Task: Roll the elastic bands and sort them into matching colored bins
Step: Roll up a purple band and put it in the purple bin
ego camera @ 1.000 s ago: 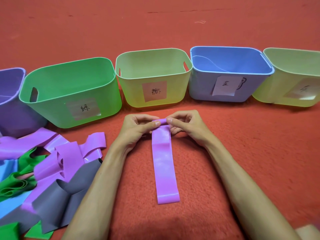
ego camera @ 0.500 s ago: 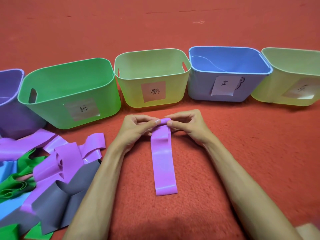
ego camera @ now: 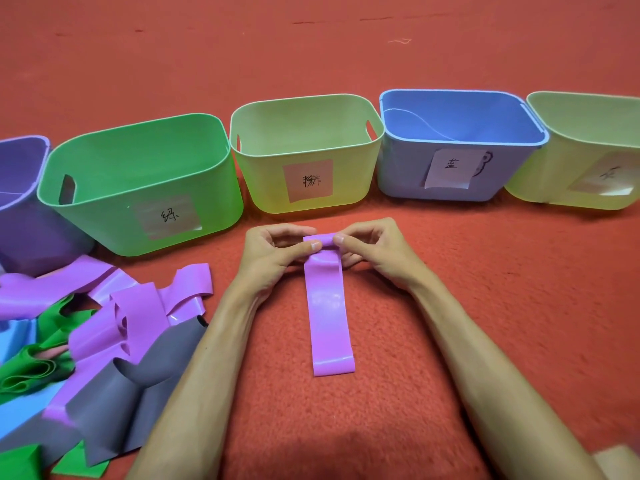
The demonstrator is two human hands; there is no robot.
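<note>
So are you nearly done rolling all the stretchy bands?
Not nearly. Done: nothing yet, no rolls show in the green bin or blue bin. In hand: left hand and right hand pinch one purple band, just its far end rolled. Left: the whole pile of loose bands beside the left arm.

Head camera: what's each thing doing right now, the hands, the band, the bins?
purple band: far end rolled, rest flat.
left hand: pinches the roll.
right hand: pinches the roll.
pile of bands: loose, unrolled.
green bin: upright.
blue bin: upright.
</note>
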